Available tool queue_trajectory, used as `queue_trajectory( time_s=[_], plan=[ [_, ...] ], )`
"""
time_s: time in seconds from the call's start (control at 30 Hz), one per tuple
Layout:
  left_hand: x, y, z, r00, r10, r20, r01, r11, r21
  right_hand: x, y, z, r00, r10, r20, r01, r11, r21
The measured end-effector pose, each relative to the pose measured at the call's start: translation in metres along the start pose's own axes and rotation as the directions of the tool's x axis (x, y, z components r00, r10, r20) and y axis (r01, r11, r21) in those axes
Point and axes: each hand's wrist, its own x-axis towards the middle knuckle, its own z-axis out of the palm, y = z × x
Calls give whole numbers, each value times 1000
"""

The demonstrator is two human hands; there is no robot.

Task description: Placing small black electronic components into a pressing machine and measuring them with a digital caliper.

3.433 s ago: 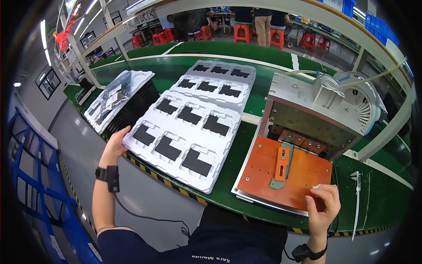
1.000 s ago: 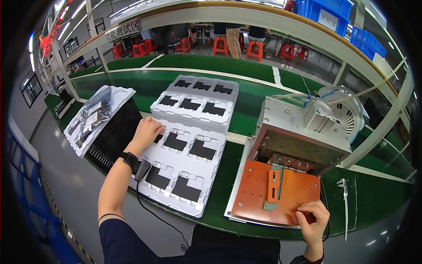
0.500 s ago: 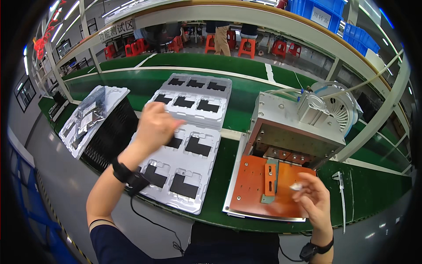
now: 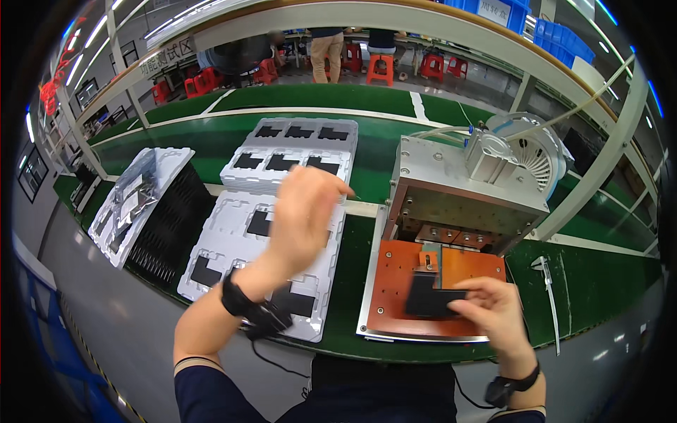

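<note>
My right hand pinches a flat black L-shaped piece at its right edge. The piece is over the orange plate of a metal press, covering part of a slotted orange block. Whether it touches the plate I cannot tell. My left hand is raised over a white moulded tray of similar black pieces. Its fingers are curled and blurred by motion, so any hold is unclear. Hand and wrist hide some of the tray.
Behind the near tray stands a stack of trays with more black pieces. On the left, another tray stack bears a silvery bag. A caliper lies right of the press. A white-framed shelf rail crosses overhead.
My left hand has moved right over the tray. The right hand, which held a small whitish thing, now holds the black L-shaped piece over the orange plate. The view has shifted slightly.
</note>
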Motion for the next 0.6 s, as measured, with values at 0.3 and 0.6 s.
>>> queue_trajectory(
  time_s=[0.3, 0.6],
  plan=[
    [-62, -107, 26, 796, -184, 577, 12, 957, 289, -9, 14, -57, 977, 87, -194, -108, 989, -99],
    [-45, -107, 24, 779, -74, 623, -203, 910, 361, 2, 21, -36, 914, -390, 106, 344, 611, -713]
  ],
)
